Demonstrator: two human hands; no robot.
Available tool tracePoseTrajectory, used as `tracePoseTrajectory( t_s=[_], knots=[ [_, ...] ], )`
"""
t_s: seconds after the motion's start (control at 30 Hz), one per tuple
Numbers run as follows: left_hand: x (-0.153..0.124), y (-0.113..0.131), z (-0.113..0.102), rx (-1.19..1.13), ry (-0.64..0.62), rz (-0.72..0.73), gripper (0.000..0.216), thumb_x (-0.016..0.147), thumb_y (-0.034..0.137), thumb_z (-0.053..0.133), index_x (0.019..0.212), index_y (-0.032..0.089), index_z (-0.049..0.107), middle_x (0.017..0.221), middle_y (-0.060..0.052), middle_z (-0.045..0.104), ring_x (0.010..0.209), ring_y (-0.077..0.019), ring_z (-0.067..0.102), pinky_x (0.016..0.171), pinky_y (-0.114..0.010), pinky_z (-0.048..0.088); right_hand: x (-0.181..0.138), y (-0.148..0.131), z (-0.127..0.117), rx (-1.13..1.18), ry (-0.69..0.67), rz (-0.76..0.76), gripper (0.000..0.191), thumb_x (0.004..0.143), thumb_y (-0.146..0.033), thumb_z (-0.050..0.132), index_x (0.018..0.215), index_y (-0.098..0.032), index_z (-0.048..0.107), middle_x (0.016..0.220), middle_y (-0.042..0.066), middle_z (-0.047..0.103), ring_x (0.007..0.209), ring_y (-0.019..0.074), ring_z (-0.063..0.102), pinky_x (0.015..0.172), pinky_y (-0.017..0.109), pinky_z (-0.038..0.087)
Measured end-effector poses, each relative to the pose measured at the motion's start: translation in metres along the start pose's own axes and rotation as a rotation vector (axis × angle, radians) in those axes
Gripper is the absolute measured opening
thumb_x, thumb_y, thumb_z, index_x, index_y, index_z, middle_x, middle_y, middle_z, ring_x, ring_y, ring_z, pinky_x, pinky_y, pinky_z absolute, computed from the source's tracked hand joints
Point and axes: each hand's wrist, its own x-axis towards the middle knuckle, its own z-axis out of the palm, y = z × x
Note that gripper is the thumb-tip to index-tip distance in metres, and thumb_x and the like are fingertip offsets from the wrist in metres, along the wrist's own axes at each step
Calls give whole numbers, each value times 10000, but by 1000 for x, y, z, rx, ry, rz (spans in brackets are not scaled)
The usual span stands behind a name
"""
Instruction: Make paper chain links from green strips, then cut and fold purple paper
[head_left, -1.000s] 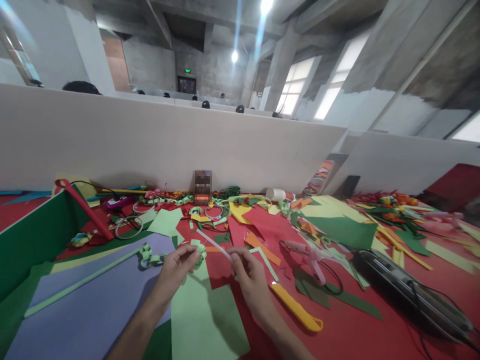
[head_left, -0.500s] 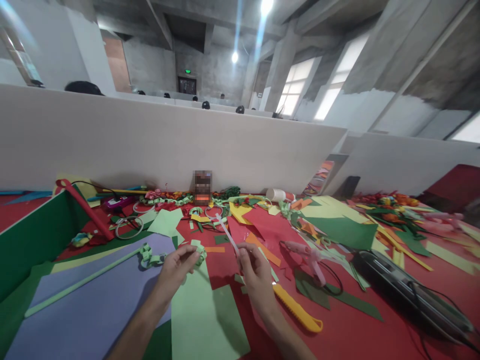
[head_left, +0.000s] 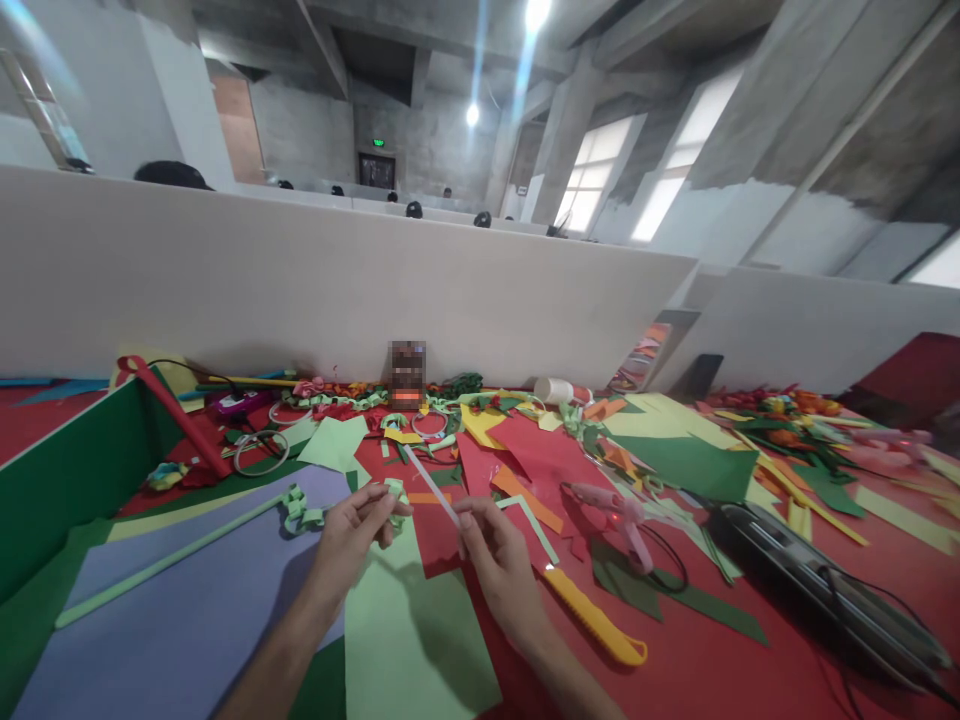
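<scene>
My left hand (head_left: 352, 530) pinches a small curled piece of light green paper (head_left: 397, 490) between thumb and fingers. In my right hand (head_left: 496, 555) is a thin, pale, translucent stick (head_left: 430, 484), gripped near its lower end and slanting up to the left. The two hands are apart, over a light green paper sheet (head_left: 409, 635) and the red table surface (head_left: 439, 555). Right of my right hand lies a yellow utility knife (head_left: 596, 615). A pink glue gun (head_left: 615, 515) rests beyond it, with a small red light showing.
On a purple sheet (head_left: 195, 580) lies a green paper stem with curls (head_left: 172, 568). A green box wall (head_left: 82, 470) stands at left, and a black elongated device (head_left: 817, 580) with a cable at right. Paper scraps and a paper cup (head_left: 551, 390) line the white partition (head_left: 337, 290).
The pale stick's tip has swung left and down toward my left hand. My right hand has shifted slightly left; my left hand still pinches the green paper curl.
</scene>
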Motion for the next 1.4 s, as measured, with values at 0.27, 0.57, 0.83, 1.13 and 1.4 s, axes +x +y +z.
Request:
tracePoseTrajectory(
  t_s=[0.27, 0.57, 0.83, 1.13, 1.4],
  knots=[
    [3, -7, 1, -139, 73, -4, 715, 574, 486, 966, 1112, 159, 626, 934, -92, 783, 700, -154, 670, 665, -278, 531, -6, 0, 3, -151, -89, -78, 289, 1041, -463, 509, 1059, -227, 676, 789, 5, 627, 676, 163, 539, 612, 274, 414],
    [4, -12, -2, -182, 135, 8, 606, 573, 426, 980, 999, 160, 641, 770, 4, 729, 649, -95, 611, 643, -207, 490, -9, 9, 4, -276, -113, -188, 236, 1053, -386, 479, 1078, -250, 671, 977, 42, 728, 842, 189, 638, 696, 263, 483],
    [4, -8, -3, -174, 151, -27, 668, 529, 424, 997, 1016, 155, 629, 776, -6, 736, 661, -107, 625, 620, -199, 473, -6, 11, 1, -325, -67, -235, 218, 1051, -360, 479, 1070, -252, 668, 984, 31, 749, 816, 179, 648, 763, 278, 485],
    [3, -4, -1, -165, 144, -29, 622, 521, 402, 995, 961, 169, 622, 744, 10, 717, 634, -96, 591, 598, -195, 454, -3, 12, 1, -313, 13, -200, 229, 1045, -374, 488, 1071, -235, 668, 807, 3, 687, 644, 156, 572, 598, 251, 435],
    [4, -4, -2, -145, 152, -46, 644, 525, 411, 991, 1004, 167, 638, 774, 2, 729, 657, -108, 619, 617, -206, 470, -2, 6, -1, -276, 68, -156, 277, 1048, -429, 483, 1023, -220, 663, 749, -10, 618, 606, 147, 520, 549, 249, 393]
  ],
)
